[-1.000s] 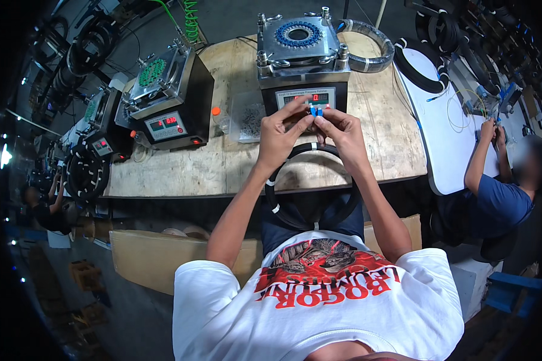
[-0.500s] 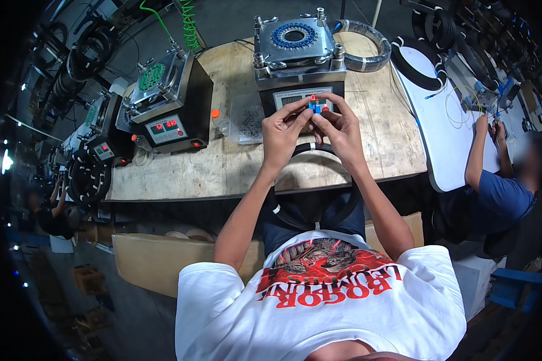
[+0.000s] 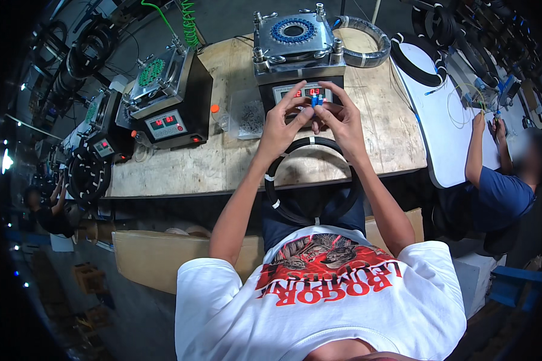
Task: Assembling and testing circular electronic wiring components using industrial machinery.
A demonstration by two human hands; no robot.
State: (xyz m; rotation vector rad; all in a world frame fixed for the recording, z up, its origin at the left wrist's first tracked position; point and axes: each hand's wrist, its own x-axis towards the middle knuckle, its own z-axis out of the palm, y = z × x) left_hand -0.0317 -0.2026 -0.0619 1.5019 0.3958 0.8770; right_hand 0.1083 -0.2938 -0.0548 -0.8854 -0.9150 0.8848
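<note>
Small blue cable connectors [image 3: 317,101] are pinched between the fingertips of both my hands, in front of a polishing machine. My left hand [image 3: 281,125] grips from the left with thumb and index finger, the index finger raised. My right hand [image 3: 343,125] closes on them from the right, its index finger arched above. The fingers partly hide the connectors, so I cannot tell exactly how they meet. Below my hands, a coil of black cable [image 3: 270,185] bound with white ties leans across the table edge and my lap.
The polishing machine [image 3: 298,63] carries a ring of blue connectors. Left of it are a clear bag of small parts [image 3: 247,119], an orange-capped bottle [image 3: 220,120] and another machine [image 3: 170,99] with green connectors. A wrapped coil [image 3: 367,58] lies behind right. A co-worker [image 3: 503,198] sits at the white table [image 3: 424,114].
My index fingers have spread apart and the connectors sit a little differently between my fingertips. The black coil shows more fully below my hands.
</note>
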